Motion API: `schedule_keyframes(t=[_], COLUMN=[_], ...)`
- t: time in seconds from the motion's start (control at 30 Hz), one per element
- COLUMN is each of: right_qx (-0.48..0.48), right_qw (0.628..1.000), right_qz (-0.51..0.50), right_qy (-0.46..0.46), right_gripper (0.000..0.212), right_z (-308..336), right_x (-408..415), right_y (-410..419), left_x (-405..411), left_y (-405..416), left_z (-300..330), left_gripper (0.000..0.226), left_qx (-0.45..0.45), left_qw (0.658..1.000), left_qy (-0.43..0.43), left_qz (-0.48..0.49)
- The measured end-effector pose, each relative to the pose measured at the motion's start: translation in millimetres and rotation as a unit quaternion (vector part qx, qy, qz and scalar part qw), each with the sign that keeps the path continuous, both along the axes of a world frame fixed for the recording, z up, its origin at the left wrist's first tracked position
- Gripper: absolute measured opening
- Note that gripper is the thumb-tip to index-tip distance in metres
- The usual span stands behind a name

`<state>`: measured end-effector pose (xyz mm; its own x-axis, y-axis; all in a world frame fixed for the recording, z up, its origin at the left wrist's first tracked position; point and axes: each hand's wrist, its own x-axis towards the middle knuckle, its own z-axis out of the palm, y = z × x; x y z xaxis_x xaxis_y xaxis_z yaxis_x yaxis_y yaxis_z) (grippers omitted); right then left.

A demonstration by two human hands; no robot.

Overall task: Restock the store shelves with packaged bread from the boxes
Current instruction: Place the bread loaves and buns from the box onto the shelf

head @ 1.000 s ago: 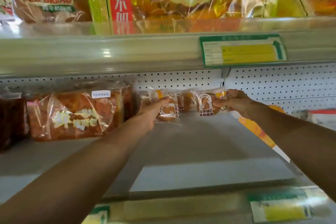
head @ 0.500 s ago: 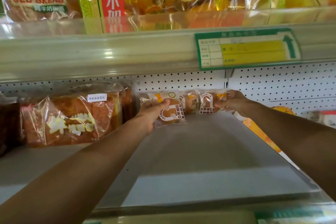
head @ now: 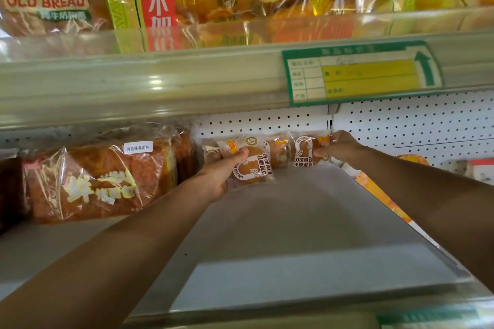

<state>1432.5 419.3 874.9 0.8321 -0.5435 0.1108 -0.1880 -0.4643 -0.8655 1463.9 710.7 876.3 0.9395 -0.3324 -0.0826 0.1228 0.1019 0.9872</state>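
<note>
Two small wrapped buns are in our hands at the back of the grey shelf [head: 307, 235]. Our left hand [head: 219, 176] grips one bun packet [head: 252, 165], thumb curled over its front, held just above the shelf. Our right hand [head: 339, 148] pinches the edge of a second bun packet [head: 304, 152] standing against the pegboard back wall [head: 401, 128]. More of the same packets [head: 279, 152] stand between them. To the left lies a large bagged loaf [head: 101, 181]. Above, a green and yellow price tag [head: 361, 72] sits on the upper shelf rail.
</note>
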Motion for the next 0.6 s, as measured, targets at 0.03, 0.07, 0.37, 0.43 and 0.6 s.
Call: schedule_keyframes(t=[0.03, 0.07, 0.37, 0.43, 0.6], right_qx=[-0.002, -0.007, -0.231, -0.159, 0.025], right_qw=[1.0, 1.0, 0.964, 0.968, 0.942], right_qz=[-0.007, -0.018, 0.029, 0.126, 0.334], right_qy=[0.002, 0.013, -0.125, -0.149, -0.001], right_gripper=[0.056, 0.065, 0.044, 0.042, 0.066], right_z=[0.9, 2.9, 21.4, 31.1, 47.0], right_x=[-2.1, -5.8, -29.4, -34.6, -46.0], right_y=[1.8, 4.3, 52.9, 80.7, 129.3], left_x=[-1.6, -3.2, -7.3, -12.5, -15.8], left_y=[0.2, 0.5, 11.8, 15.0, 17.9], left_z=[0.6, 0.9, 12.1, 16.7, 21.7], left_gripper=[0.043, 0.041, 0.041, 0.043, 0.047], left_qx=[-0.001, -0.003, -0.027, -0.009, -0.039], left_qw=[1.0, 1.0, 0.998, 0.997, 0.998], left_qy=[0.0, 0.001, -0.026, -0.043, -0.045], left_qz=[-0.007, -0.014, -0.047, -0.059, -0.01])
